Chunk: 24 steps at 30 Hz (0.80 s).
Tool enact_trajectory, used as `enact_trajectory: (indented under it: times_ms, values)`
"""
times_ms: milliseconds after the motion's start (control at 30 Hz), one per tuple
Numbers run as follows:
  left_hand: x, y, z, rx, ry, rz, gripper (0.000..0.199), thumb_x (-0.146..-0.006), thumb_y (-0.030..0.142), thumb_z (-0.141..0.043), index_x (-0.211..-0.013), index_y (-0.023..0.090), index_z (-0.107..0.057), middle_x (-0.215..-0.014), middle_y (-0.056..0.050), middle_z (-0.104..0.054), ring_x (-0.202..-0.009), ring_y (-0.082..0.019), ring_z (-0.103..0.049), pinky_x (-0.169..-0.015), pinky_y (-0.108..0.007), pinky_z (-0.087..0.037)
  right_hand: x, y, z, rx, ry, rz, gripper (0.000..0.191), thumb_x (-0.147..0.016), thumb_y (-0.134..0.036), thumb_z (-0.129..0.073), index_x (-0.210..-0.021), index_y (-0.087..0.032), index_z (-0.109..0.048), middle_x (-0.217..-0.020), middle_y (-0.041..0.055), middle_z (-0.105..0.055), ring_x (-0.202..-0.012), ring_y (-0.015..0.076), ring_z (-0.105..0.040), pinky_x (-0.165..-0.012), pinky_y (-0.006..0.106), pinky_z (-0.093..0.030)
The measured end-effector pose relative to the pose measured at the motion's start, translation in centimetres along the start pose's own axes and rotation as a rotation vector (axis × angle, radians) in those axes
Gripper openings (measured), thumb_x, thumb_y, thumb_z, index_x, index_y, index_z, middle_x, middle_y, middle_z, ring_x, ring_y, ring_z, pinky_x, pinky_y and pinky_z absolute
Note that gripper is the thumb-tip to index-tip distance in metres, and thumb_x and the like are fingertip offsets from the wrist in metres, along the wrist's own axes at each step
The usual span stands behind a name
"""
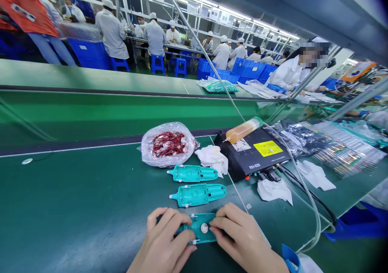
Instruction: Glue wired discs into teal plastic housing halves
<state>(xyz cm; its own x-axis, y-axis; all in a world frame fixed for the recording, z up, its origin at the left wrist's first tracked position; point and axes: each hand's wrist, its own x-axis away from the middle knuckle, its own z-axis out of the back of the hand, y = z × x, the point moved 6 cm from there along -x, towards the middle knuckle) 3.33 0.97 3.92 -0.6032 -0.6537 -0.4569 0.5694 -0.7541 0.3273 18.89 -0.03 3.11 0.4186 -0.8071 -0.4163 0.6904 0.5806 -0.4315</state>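
A teal plastic shell point(198, 229) lies on the green table, with a small round metallic disc point(204, 227) inside it. My left hand point(169, 238) grips the shell's left end between curled fingers and thumb. At the right end is my right hand point(239, 234), its fingertips pinched together beside the disc; whatever they hold is too small to make out. Two similar teal shells, one point(201, 194) just beyond my hands and another point(194, 173) behind it, lie side by side. A clear plastic bag point(147, 145) holds red wires point(169, 143) with small discs.
Behind on the right, a black box point(254, 160) carries an amber-filled syringe point(244, 131). White tissues point(214, 158), tubing, cables and bagged parts point(348, 152) surround it. One loose disc point(27, 161) lies far left. A coworker in white point(285, 73) sits across the belt.
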Motion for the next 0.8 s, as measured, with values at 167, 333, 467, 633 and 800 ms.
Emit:
enact_trajectory:
  times_ms: [167,333,467,633,800]
  values:
    - [0.09,0.04,-0.03,-0.005,0.001,0.005,0.014,-0.090,0.020,-0.053,-0.078,0.024,-0.060,-0.087,0.006,-0.068,-0.079,-0.013,-0.062,-0.082,-0.029,-0.031,0.11,0.27,-0.47,-0.013,-0.032,0.006,0.020,-0.096,-0.018,-0.043,-0.085,-0.017,-0.060,-0.075,0.0034,-0.059,-0.066,0.0147,-0.052,-0.054,0.025,-0.037]
    - [0.02,0.17,0.16,0.008,-0.004,0.000,0.016,-0.090,0.018,-0.053,-0.076,0.024,-0.059,-0.086,0.006,-0.067,-0.079,-0.012,-0.062,-0.083,-0.028,-0.030,0.19,0.31,-0.69,-0.019,-0.109,0.012,0.015,-0.094,-0.017,-0.046,-0.089,-0.017,-0.060,-0.079,0.0041,-0.059,-0.069,0.0159,-0.052,-0.057,0.026,-0.039]
    - [-0.06,0.14,0.19,0.015,-0.001,0.001,0.016,-0.090,0.018,-0.053,-0.076,0.024,-0.059,-0.084,0.007,-0.066,-0.078,-0.012,-0.062,-0.084,-0.028,-0.030,0.08,0.20,-0.24,-0.033,-0.174,-0.034,0.017,-0.094,-0.028,-0.050,-0.102,-0.018,-0.060,-0.097,0.0088,-0.058,-0.086,0.0207,-0.054,-0.068,0.031,-0.048]
    - [-0.13,0.12,0.11,0.009,0.005,0.003,0.016,-0.089,0.016,-0.053,-0.076,0.024,-0.058,-0.083,0.006,-0.066,-0.077,-0.013,-0.061,-0.081,-0.029,-0.033,0.01,-0.40,0.10,0.015,-0.209,0.027,0.022,-0.094,-0.026,-0.044,-0.103,-0.024,-0.063,-0.111,0.0112,-0.052,-0.098,0.0259,-0.052,-0.074,0.038,-0.051]
    - [0.05,0.01,-0.17,0.027,-0.026,0.017,0.015,-0.088,0.015,-0.053,-0.078,0.024,-0.059,-0.085,0.004,-0.066,-0.077,-0.014,-0.061,-0.076,-0.030,-0.038,-0.23,-0.48,-0.10,-0.011,-0.190,0.000,0.023,-0.092,-0.016,-0.043,-0.098,-0.021,-0.064,-0.107,0.0109,-0.053,-0.098,0.0251,-0.051,-0.078,0.039,-0.051]
